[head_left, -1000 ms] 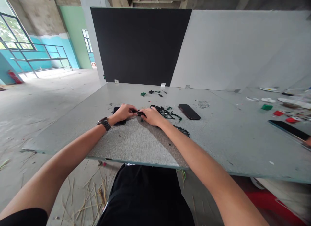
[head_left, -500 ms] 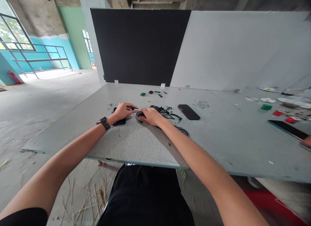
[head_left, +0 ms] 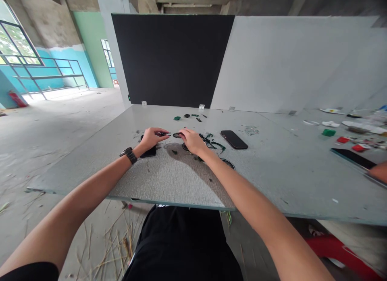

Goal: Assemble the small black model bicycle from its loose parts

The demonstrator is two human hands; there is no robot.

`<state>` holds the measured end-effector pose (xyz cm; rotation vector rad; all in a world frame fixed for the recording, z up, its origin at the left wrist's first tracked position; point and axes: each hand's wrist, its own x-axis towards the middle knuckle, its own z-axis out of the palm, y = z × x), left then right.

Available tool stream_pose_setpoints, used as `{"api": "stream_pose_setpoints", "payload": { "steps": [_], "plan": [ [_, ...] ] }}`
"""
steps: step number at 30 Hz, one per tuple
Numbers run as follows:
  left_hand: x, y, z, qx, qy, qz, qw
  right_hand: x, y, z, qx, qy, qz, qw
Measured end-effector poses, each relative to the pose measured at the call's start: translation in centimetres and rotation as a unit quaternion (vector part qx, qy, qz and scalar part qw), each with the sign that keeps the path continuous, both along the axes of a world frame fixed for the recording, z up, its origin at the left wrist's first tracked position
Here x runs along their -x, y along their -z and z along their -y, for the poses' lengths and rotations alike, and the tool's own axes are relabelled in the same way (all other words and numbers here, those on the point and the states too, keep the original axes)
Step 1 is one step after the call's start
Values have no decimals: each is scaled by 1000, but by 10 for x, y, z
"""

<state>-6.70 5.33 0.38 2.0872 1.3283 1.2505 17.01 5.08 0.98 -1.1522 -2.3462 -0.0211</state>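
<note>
My left hand (head_left: pixel 150 138) is closed on a small dark two-pronged part (head_left: pixel 165 134), its prongs pointing right. Between thumb and fingers, my right hand (head_left: pixel 191 141) grips the edge of a small spoked wheel (head_left: pixel 176 135), just right of the prongs and apart from them. Under the right hand lies another dark wheel (head_left: pixel 184 146), mostly covered. Thin black and green model bicycle parts (head_left: pixel 216 144) are spread beyond the right wrist. A further spoked wheel (head_left: pixel 228 164) shows partly beside the right forearm. A black flat object (head_left: pixel 150 152) lies beneath my left wrist.
A black phone (head_left: pixel 234 139) lies to the right. Small green and black pieces (head_left: pixel 187 116) sit near the upright black panel (head_left: pixel 175 59). Farther right are red and green pieces (head_left: pixel 343 139), a tablet-like device (head_left: pixel 353 158) and another person's hand (head_left: pixel 379 171).
My right hand has lifted slightly away from the table with the wheel, which now shows more clearly. The left hand has hardly moved.
</note>
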Motion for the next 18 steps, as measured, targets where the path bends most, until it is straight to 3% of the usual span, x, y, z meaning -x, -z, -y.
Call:
{"api": "stream_pose_setpoints", "payload": {
  "steps": [3,9,13,18],
  "plan": [
    [-2,3,-1,12,27,13,999,-2,-4,6,7,-2,-111,994],
    [-9,3,5,40,113,30,992,3,-4,19,87,-49,-202,974],
    [-15,2,10,38,118,45,991,9,0,22,168,-73,-295,938],
    [-19,3,10,107,146,109,977,11,4,21,208,-78,-359,907]
  ]
}}
